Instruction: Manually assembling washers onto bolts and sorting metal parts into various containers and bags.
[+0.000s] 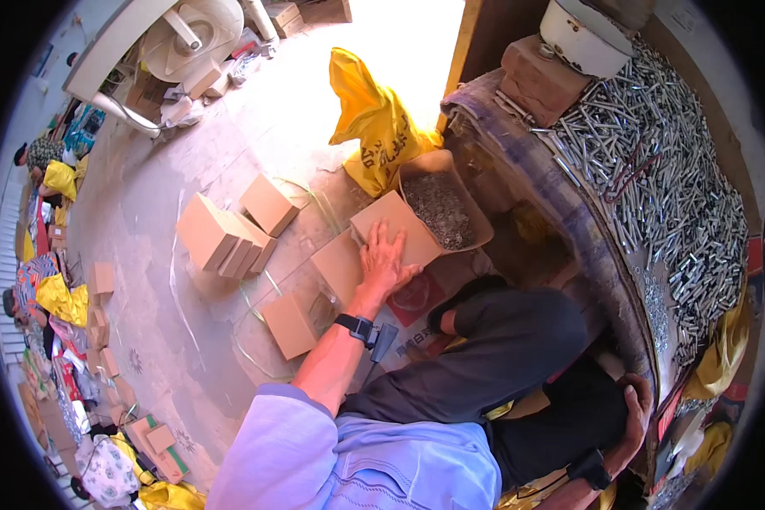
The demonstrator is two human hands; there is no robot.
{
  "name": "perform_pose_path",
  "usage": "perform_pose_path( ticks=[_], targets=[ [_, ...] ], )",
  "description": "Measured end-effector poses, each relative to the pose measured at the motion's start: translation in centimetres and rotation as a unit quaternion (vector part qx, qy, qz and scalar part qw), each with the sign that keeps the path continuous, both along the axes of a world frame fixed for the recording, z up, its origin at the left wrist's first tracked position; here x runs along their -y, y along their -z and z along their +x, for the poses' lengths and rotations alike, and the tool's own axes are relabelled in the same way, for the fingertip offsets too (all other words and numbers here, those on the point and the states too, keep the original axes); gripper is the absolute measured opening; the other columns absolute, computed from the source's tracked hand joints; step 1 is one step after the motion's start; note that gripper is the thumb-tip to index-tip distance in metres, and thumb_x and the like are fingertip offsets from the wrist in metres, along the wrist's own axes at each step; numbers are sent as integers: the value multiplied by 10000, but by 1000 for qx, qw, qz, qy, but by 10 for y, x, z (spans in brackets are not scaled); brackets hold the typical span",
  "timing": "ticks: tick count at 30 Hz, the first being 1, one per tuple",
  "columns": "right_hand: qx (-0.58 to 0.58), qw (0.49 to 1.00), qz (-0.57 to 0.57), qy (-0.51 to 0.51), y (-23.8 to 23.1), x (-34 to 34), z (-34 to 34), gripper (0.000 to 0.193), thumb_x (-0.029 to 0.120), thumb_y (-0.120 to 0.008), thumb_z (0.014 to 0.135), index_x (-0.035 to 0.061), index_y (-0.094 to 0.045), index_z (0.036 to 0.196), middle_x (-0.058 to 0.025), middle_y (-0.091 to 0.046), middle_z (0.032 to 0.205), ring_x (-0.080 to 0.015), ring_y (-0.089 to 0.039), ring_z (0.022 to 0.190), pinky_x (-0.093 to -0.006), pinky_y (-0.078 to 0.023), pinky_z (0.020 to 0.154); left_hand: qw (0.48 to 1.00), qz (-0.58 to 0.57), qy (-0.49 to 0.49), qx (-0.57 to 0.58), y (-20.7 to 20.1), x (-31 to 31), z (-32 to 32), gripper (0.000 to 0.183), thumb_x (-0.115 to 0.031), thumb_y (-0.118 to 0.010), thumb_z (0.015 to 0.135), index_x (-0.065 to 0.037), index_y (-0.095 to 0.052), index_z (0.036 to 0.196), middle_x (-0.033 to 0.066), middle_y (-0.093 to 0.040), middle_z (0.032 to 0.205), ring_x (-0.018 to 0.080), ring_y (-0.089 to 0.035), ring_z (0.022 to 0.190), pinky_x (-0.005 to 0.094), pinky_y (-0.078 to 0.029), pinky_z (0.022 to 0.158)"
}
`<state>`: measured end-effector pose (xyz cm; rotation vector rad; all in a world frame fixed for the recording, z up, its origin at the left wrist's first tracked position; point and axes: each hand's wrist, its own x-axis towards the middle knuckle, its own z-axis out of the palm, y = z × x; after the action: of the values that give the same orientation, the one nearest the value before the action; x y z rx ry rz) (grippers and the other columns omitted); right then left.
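Observation:
My left hand lies with its fingers spread on top of a brown cardboard box. This box leans by a tan tub that holds small grey metal pieces. Another cardboard box sits under or beside my left wrist, and a further one is on the floor to its left. My right hand is down at the lower right, between my bent leg and the edge of the cloth-covered bench. Its fingers are partly hidden, so whether it grips anything is unclear.
A large heap of metal bolts covers the bench, beside a brick-like block and a white enamel pot. A yellow sack stands behind the tub. More boxes stand on the left floor; people sit at far left.

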<state>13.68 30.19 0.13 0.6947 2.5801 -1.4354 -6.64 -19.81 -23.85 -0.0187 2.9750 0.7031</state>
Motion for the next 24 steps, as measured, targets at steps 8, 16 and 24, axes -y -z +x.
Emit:
perform_pose_path(
  ticks=[8, 16, 24],
  targets=[
    [-22, 999, 33, 14, -4, 7, 2, 267, 219, -626, 901, -1, -643, 1051, -42, -605, 952, -148, -532, 930, -281, -390, 895, 982, -4, -151, -114, -10, 139, 14, 836, -300, -846, 646, 12, -507, 1344, 282, -497, 1333, 443, -527, 1190, 493, -476, 974],
    [-17, 998, 51, 27, -8, 12, 0, 256, 216, -635, 907, 6, -644, 1055, -39, -610, 963, -149, -529, 939, -279, -382, 910, 935, -158, -310, -72, -44, 264, 42, 841, -356, -839, 667, -50, -500, 1373, 220, -489, 1366, 408, -488, 1250, 558, -411, 1015],
    [-4, 998, 47, 40, 4, -14, 9, 223, 158, -606, 941, 11, -651, 1103, -47, -633, 1020, -157, -553, 1001, -298, -401, 955, 832, -80, -547, 47, -54, 340, 23, 1004, -629, -806, 637, -235, -420, 1475, 219, -402, 1463, 450, -393, 1344, 622, -359, 1053]
  ],
)
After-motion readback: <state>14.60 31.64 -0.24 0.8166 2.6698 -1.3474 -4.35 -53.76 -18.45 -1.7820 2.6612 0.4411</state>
